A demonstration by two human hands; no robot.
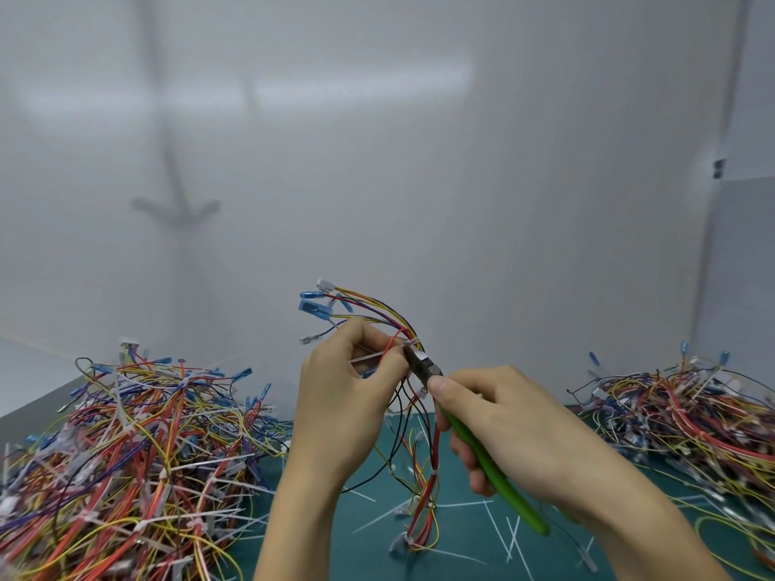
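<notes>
Holding the wire harness (398, 318) up above the green surface (360, 555), between the two piles of harnesses (126, 446), pinched in the curled fingers and thumb of the left hand (352, 396) just beside the white cable tie (413, 342). Gripping the green-handled cutters (427, 369) in the right hand (516, 429), fingers wrapped round the handles, thumb near the pivot, nose set against the tie. Hard to tell how far apart the jaws stand. Lay the flat side flush to the tie's head, catch the tail only, steer the coloured wires out of the bite. Steady the bundle with the pinch, then squeeze once. Let the offcut fall among the trimmed tails (495, 522).
</notes>
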